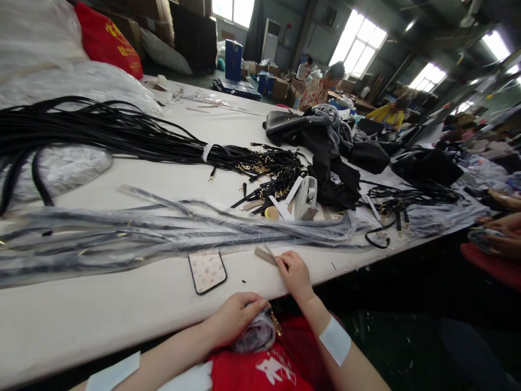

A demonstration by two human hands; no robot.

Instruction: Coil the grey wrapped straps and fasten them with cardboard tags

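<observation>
Left hand [238, 317] curled round a coiled strap [255, 334] in clear plastic, thumb on top. Coil is at the near edge of the bench [154, 309], in front of the red cloth [272, 372] on the person's lap. Gold clip [277, 325] sticks out on the coil's right side.

Right hand [296, 272] over the bench edge, fingers pinched narrow on one end of a thin grey-beige strip [264, 256]; strip's other end points left and away. Strip and coil are apart.

Phone [207, 270] lies on the bench left of the strip, patterned side up. Just beyond it, long plastic sleeves [142, 239] with dark straps inside run across the bench. Farther back, a big bundle of black straps [142, 136], held by a white tie [207, 152], gold clips [264, 161] at its right end. Black bags [285, 127] heaped right of that. Red bag [109, 41] at far left, on white plastic.

White patch on each forearm. At the right edge, a co-worker's hand [503, 239], partly cut off; its grip can't be told.
</observation>
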